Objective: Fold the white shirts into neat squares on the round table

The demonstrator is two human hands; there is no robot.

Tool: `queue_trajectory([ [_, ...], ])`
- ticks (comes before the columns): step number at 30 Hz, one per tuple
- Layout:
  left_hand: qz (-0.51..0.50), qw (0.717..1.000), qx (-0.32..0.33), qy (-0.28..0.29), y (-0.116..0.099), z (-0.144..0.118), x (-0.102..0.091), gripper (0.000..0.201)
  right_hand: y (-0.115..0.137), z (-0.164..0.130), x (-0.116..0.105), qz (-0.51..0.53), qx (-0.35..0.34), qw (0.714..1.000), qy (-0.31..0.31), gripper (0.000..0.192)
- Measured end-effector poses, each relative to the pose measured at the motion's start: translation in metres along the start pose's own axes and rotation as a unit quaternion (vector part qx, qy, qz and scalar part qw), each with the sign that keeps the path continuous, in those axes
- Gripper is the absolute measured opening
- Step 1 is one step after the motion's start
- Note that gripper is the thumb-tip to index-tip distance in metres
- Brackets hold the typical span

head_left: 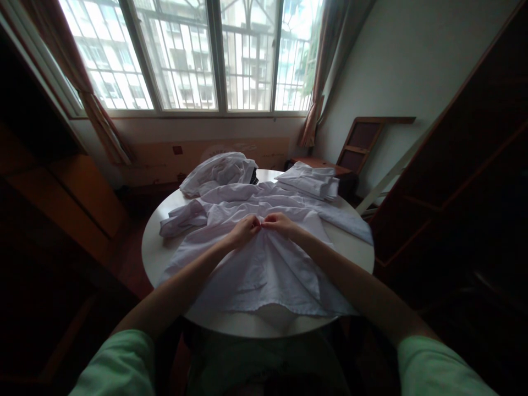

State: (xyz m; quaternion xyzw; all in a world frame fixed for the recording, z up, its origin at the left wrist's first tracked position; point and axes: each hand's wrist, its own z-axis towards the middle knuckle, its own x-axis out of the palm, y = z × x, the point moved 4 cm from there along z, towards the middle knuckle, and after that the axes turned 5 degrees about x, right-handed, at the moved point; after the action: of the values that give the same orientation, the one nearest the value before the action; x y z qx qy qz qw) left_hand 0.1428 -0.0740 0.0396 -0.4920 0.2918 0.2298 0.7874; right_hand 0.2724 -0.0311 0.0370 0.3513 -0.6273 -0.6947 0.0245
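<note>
A person in green sleeves works at a round white table, where a white shirt lies spread across the middle, hem toward the table's near rim and upper part toward its far side. The left hand and the right hand nearly meet at the fingertips over the table's centre, each with thumb and fingers drawn together in a pinch on the shirt's front; the detail between the fingertips is too small to tell. 1 shirt sleeve lies bunched at the table's left, while the other shirt sleeve stretches to its right rim. A rumpled white bundle sits at the table's far left, and a stack of folded white cloth at its far right. Beyond the table, a barred window is flanked by 2 tied-back curtains. Wooden furniture stands past the table's far right, near a pale wall, and a brown cabinet stands in dim light to the table's left.
</note>
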Motion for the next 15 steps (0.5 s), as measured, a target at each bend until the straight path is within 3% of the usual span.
queue_trajectory([
  [4,-0.019,1.000,-0.004,-0.010,0.003,0.000,0.000,0.007,0.003,-0.003,0.001,-0.017,-0.024,0.999,-0.022,0.022],
  [11,-0.026,0.999,-0.040,-0.023,0.010,0.001,0.001,0.010,0.006,-0.004,0.005,-0.193,-0.035,0.978,-0.065,0.010],
  [15,-0.044,0.998,-0.046,-0.030,0.015,0.002,0.004,0.009,0.002,-0.005,0.007,-0.243,-0.008,0.969,-0.055,0.013],
])
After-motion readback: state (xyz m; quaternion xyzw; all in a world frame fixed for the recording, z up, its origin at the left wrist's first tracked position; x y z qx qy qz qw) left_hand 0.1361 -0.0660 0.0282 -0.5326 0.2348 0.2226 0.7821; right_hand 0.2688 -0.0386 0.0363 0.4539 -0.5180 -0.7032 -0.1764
